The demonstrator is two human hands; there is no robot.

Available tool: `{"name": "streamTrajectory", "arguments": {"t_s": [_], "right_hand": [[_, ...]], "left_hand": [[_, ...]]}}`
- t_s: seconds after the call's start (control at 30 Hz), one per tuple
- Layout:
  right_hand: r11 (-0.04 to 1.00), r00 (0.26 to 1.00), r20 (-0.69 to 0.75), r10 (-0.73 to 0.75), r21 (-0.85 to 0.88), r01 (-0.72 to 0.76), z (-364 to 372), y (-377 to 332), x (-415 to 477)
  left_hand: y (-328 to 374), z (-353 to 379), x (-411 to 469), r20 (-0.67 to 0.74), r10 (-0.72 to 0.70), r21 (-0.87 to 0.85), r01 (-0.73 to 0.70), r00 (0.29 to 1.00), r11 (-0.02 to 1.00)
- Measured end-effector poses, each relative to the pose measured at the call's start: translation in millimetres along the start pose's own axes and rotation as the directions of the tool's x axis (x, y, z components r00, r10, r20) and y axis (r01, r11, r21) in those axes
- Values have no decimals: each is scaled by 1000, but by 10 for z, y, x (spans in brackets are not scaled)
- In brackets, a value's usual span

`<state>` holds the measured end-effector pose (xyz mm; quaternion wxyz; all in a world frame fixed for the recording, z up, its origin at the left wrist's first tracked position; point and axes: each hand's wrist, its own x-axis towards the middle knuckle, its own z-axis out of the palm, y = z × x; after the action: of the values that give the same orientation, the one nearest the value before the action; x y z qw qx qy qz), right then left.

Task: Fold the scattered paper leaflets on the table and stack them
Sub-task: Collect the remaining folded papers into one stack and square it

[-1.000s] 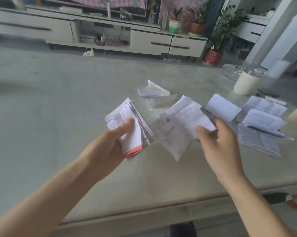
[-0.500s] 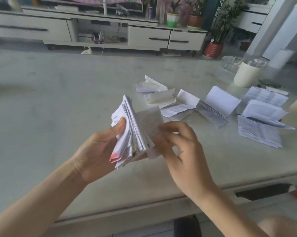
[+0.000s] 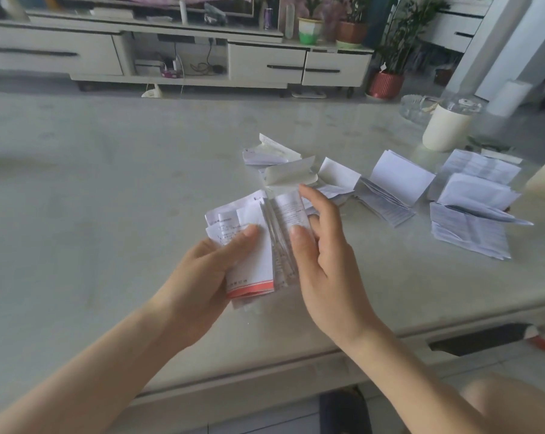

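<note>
A stack of folded leaflets [image 3: 254,245], its top sheet white with a red band at the near edge, is held above the pale table [image 3: 108,214]. My left hand [image 3: 199,277] grips the stack from the left, thumb on top. My right hand [image 3: 321,255] holds the stack's right side, thumb pressing a folded printed leaflet [image 3: 291,209] onto it. Several loose leaflets lie beyond: crumpled ones [image 3: 283,166] just behind the hands, a half-open one [image 3: 393,186] to the right, and larger printed sheets [image 3: 474,211] at far right.
A cream cup with a clear lid [image 3: 446,126] and a glass ashtray [image 3: 418,108] stand at the back right of the table. The table's near edge [image 3: 296,361] runs below my wrists. A low white TV cabinet [image 3: 170,57] and potted plants [image 3: 387,83] are across the floor.
My right hand brought the folded leaflet over from the right and pressed it onto the stack in my left hand. The stack, fanned upright half a second ago, now lies flatter.
</note>
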<state>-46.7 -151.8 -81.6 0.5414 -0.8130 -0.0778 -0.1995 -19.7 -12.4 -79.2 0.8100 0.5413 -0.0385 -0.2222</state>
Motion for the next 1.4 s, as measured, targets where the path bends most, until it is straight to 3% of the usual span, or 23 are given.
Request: {"name": "streamTrajectory", "arguments": {"t_s": [0.1,0.17,0.27,0.37,0.6,0.7,0.8,0.87,0.97,1.0,1.07,1.13,1.2,1.4], "right_hand": [[988,996,63,68,134,-76,24,-40,-24],[961,980,162,119,229,-155,84,-37,-62],[947,948,292,128,249,-204,189,-13,-125],[918,907,395,148,286,-274,158,-25,-97],[970,875,454,167,86,-229,-79,2,56],[961,794,569,215,22,-277,-352,-27,186],[972,727,645,235,-159,-173,-380,-57,130],[963,752,611,248,-240,-122,-336,-120,74],[948,897,400,188,-314,-59,-313,-132,63],[953,947,282,157,-295,-70,-316,-98,72],[980,978,139,155,-145,-134,-279,5,72],[985,970,176,170,-44,-165,-171,104,39],[983,951,253,179,-20,-180,-62,206,-23],[989,932,340,122,-120,-86,-145,312,-13]], "left_hand": [[-27,49,-38,20,71,101,-72,997,992],[-89,96,-58,-41,157,171,-148,987,974],[-196,143,-62,-231,307,253,-247,923,935],[-224,139,-73,-215,404,296,-335,889,895],[-118,50,-15,-167,297,214,-260,940,942],[92,-141,60,50,141,486,-147,989,862],[134,-190,77,141,25,647,-111,990,754],[74,-142,71,147,64,664,-147,987,733],[-26,-108,65,130,213,558,-249,968,792],[-44,-119,78,98,256,506,-270,962,819],[-93,-152,114,37,294,381,-285,955,879],[-148,-171,143,11,305,369,-288,952,884],[-191,-194,162,40,317,476,-297,948,828],[-156,-213,196,173,312,627,-349,934,697]]}}
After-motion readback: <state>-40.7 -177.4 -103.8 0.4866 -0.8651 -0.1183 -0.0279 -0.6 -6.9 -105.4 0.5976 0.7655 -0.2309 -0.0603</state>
